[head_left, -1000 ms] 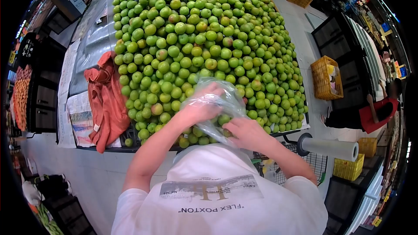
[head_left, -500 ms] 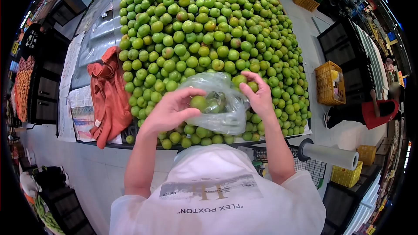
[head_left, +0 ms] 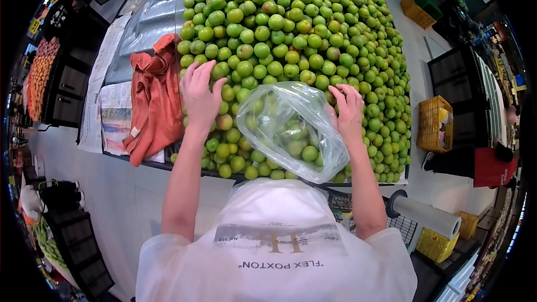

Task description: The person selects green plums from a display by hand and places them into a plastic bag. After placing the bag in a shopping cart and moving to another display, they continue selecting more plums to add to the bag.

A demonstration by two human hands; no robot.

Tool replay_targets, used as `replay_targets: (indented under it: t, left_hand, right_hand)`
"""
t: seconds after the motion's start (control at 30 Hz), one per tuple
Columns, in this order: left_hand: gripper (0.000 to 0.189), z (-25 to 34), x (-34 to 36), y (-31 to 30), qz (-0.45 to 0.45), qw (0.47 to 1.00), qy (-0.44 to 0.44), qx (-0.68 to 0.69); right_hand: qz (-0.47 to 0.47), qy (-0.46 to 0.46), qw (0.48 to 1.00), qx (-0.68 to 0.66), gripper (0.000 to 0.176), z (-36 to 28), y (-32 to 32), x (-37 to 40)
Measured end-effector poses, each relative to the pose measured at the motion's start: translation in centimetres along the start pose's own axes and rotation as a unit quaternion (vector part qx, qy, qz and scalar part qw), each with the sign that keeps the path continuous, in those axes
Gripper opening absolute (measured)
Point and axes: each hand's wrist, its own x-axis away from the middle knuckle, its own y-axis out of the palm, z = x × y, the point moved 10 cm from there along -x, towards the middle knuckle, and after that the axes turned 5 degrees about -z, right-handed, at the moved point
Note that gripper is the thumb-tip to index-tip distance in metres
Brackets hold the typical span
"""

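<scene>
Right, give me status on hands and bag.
Left hand spread flat on fruit pile. Right hand against plastic bag, grip unclear. Bag holds several fruit, lying on pile. Orange cloth beside left hand.

The white shirt [head_left: 277, 212] carried a grey printed band [head_left: 279, 239] with a large gold "H" at its middle. Close by it stood the words "FLEX POXTON" in quotation marks. The band's smaller lettering was too fine to read, as were the newspaper [head_left: 116, 117] and the distant shop signs.
</scene>
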Motion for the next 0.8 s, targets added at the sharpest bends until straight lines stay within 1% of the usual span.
replay_targets:
  t: [0.07, 0.13, 0.2, 0.23, 0.27, 0.3, 0.33, 0.37, 0.4, 0.43, 0.47, 0.5, 0.53, 0.57, 0.6, 0.63, 0.67, 0.73, 0.8]
  left_hand:
    - [0.053, 0.3, 0.1, 0.8, -0.003, 0.999, 0.024, -0.040]
    - [0.054, 0.0, 0.4, 0.9, -0.015, 0.999, 0.017, -0.036]
    - [0.055, 0.2, 0.6, 0.1, 0.001, 1.000, 0.013, -0.010]
    - [0.047, 1.5, 0.5, -1.0, 0.013, 0.999, 0.021, -0.040]
    - [0.047, 2.6, 0.5, -2.0, 0.009, 0.999, 0.022, -0.037]
    - [0.041, 3.5, 0.4, -3.3, 0.019, 1.000, 0.001, 0.023]
    - [0.036, 4.3, 0.2, -4.6, 0.029, 0.996, -0.020, 0.083]
    - [0.026, 6.3, 0.1, -5.8, 0.045, 0.993, 0.010, 0.112]
    - [0.026, 7.8, 0.3, -6.4, 0.043, 0.992, 0.010, 0.117]
    - [0.025, 10.3, 0.7, -6.3, 0.003, 0.984, 0.058, 0.170]
    - [0.023, 12.6, 1.2, -5.7, -0.036, 0.968, 0.106, 0.222]
    - [0.021, 14.4, 1.6, -4.5, -0.085, 0.958, 0.123, 0.246]
    - [0.018, 16.0, 1.9, -3.3, -0.135, 0.944, 0.139, 0.269]
    - [0.018, 16.6, 2.3, -2.5, -0.136, 0.942, 0.141, 0.273]
    - [0.018, 17.3, 3.2, -0.5, -0.183, 0.936, 0.153, 0.259]
    - [0.017, 17.8, 4.0, 1.4, -0.228, 0.928, 0.166, 0.243]
    - [0.017, 17.6, 4.6, 2.4, -0.228, 0.926, 0.170, 0.247]
    - [0.016, 18.2, 5.5, 4.7, -0.276, 0.921, 0.199, 0.191]
    - [0.016, 18.5, 5.5, 4.7, -0.280, 0.917, 0.194, 0.208]
  right_hand:
    - [0.016, 0.017, 0.998, -0.062, 0.049, 0.0, -1.7, -0.3]
    - [0.077, 0.061, 0.987, -0.124, 0.042, 1.0, -4.7, -0.1]
    - [0.120, 0.108, 0.973, -0.164, 0.038, 1.3, -8.0, 0.2]
    - [0.127, 0.123, 0.958, -0.225, 0.036, 1.3, -9.1, 0.5]
    - [0.135, 0.138, 0.939, -0.285, 0.035, 1.1, -10.2, 1.0]
    - [0.144, 0.142, 0.926, -0.318, 0.033, 0.2, -11.2, 1.5]
    - [0.118, 0.101, 0.940, -0.304, 0.033, -2.3, -12.4, 1.5]
    - [0.091, 0.059, 0.951, -0.289, 0.033, -4.9, -13.3, 1.4]
    - [0.050, -0.013, 0.958, -0.283, 0.034, -7.9, -13.5, 1.1]
    - [0.009, -0.085, 0.958, -0.275, 0.035, -11.0, -13.1, 1.1]
    - [-0.060, -0.090, 0.954, -0.280, 0.033, -12.6, -11.1, 1.6]
    - [-0.128, -0.093, 0.946, -0.284, 0.031, -13.9, -8.7, 2.3]
    - [-0.127, -0.089, 0.947, -0.282, 0.031, -14.1, -7.7, 2.6]
    - [-0.177, -0.071, 0.962, -0.197, 0.028, -13.9, -5.5, 3.0]
    - [-0.226, -0.053, 0.967, -0.109, 0.025, -13.3, -3.6, 3.4]
    - [-0.224, -0.050, 0.968, -0.106, 0.025, -12.8, -2.9, 3.5]
    - [-0.215, -0.049, 0.970, -0.101, 0.023, -12.3, -2.4, 3.7]
    - [-0.207, -0.045, 0.973, -0.093, 0.022, -12.0, -2.1, 4.1]
    - [-0.200, -0.063, 0.971, -0.112, 0.012, -12.7, -2.1, 4.5]
